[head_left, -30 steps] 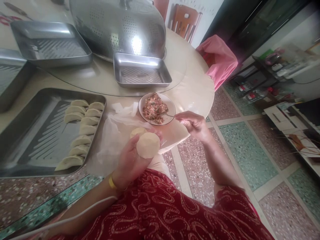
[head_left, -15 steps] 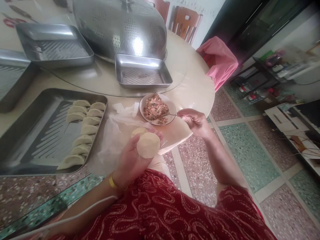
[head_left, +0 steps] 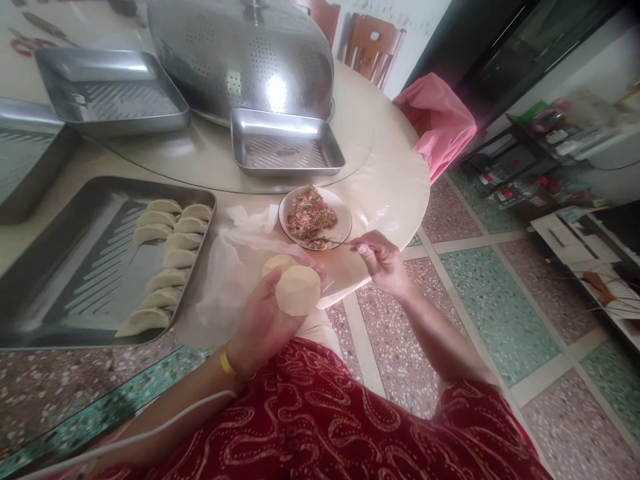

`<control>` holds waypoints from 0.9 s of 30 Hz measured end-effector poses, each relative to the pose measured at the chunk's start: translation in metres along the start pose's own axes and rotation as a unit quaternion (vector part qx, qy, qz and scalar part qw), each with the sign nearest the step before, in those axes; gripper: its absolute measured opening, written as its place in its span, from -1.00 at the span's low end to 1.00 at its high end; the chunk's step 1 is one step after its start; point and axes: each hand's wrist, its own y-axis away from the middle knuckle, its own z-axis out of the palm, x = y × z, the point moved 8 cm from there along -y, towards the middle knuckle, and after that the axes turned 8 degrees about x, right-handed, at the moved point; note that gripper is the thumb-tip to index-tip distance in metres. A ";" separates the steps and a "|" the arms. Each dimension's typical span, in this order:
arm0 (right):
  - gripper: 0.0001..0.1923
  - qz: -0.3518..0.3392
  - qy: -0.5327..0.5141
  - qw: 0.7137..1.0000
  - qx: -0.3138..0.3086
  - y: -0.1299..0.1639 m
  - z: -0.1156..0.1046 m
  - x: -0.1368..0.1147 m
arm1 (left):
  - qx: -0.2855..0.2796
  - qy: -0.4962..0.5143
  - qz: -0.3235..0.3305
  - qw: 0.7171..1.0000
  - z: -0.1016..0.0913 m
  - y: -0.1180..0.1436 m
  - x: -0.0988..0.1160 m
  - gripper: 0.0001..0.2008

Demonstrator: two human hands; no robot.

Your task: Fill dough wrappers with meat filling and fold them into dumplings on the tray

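My left hand (head_left: 260, 320) holds a round, flat dumpling wrapper (head_left: 298, 290) in its palm above the table edge. Just behind it, more wrappers (head_left: 276, 263) lie on a clear plastic bag (head_left: 227, 277). My right hand (head_left: 383, 260) grips a metal spoon (head_left: 336, 241) whose tip rests at the near rim of a small white plate (head_left: 342, 215) holding minced filling (head_left: 310, 216). To the left, a steel tray (head_left: 75, 267) holds several folded dumplings (head_left: 167, 257) in two rows.
A small empty steel tray (head_left: 286, 148) sits behind the plate, with a large perforated metal cover (head_left: 240, 53) beyond it. Two more steel trays (head_left: 110, 93) stand at the far left. A pink cloth (head_left: 437, 120) hangs over a chair at the table's right edge.
My right hand has drawn the spoon back from the middle of the filling to the plate's near rim. My left hand and the wrapper have stayed put.
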 end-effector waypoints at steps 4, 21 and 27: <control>-0.71 0.064 -0.030 0.996 0.045 0.005 0.001 0.007 | -0.008 0.001 -0.005 1.000 0.000 -0.001 -0.002 -0.63; -0.66 0.164 -0.103 0.978 0.081 -0.019 -0.019 0.031 | 0.012 -0.005 -0.008 1.000 0.005 -0.007 -0.004 -0.68; -0.78 0.062 -0.079 0.995 0.028 -0.007 -0.022 -0.006 | 0.011 -0.008 -0.016 1.000 -0.001 -0.010 -0.004 -0.64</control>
